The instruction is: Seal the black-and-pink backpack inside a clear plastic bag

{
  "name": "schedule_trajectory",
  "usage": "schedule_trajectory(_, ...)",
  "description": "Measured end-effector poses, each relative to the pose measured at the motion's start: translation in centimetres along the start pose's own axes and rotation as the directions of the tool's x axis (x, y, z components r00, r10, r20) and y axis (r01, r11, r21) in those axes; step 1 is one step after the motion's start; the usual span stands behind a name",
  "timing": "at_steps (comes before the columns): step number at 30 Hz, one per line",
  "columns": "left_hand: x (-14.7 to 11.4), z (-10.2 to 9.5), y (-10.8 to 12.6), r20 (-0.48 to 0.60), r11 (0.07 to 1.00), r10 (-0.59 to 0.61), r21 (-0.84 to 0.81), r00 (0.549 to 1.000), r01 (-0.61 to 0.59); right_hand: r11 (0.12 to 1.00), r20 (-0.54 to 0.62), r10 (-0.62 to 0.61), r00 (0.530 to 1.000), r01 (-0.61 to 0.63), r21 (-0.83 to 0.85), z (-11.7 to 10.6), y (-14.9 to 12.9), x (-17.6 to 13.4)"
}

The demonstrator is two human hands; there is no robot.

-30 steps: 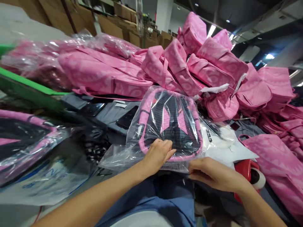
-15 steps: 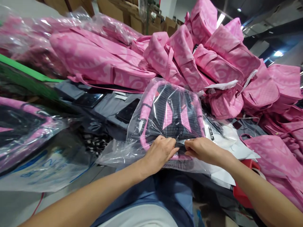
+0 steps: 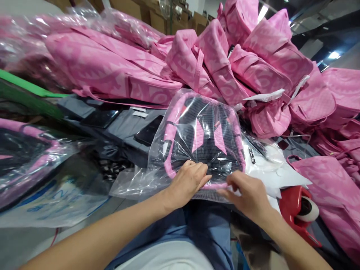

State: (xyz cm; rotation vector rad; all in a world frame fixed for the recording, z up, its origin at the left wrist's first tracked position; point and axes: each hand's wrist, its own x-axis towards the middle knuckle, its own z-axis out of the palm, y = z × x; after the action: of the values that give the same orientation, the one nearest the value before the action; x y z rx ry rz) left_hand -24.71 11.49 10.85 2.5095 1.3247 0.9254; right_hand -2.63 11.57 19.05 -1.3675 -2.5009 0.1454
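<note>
Head view, looking down: left hand [image 3: 189,180] lies flat on the bagged pink-and-black backpack [image 3: 204,138], fingers curled over its near rim and pressing the clear plastic bag [image 3: 180,150], not clenched round anything. Right hand [image 3: 249,195] is just beside it, fingertips pinching the bag's near edge, though blur makes the exact hold hard to read. That backpack sits at the near middle of the work table [image 3: 126,127], above the person's lap.

Right of the hands, a red tape dispenser [image 3: 298,210] lies at the near right, partly tucked under white paper sheets [image 3: 275,172]. Left, another wrapped backpack [image 3: 28,157] is cut off by the frame edge, with a printed plastic bag [image 3: 56,202] below it.

Room to move is tight: only a strip of grey tabletop shows between the bagged pack and the heap, with a dark phone [image 3: 147,133] lying on it. Beyond, a pile of pink bags [image 3: 225,67] fills the far side and spills down the right. Cardboard boxes [image 3: 157,18] stand behind, mostly hidden.
</note>
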Motion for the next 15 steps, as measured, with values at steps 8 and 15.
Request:
schedule_trajectory(8, -1.9, -5.0, 1.8, 0.1, 0.922, 0.237, 0.29, 0.966, -0.256, 0.986, 0.223, 0.089, 0.971, -0.054, -0.156, 2.8, -0.1, 0.8)
schedule_trajectory(15, -6.3, -10.9, -3.2, 0.115, 0.965, -0.044, 0.263, 0.992, 0.013, 0.991, 0.189, 0.102, 0.977, -0.083, -0.103, 2.9, 0.4, 0.5)
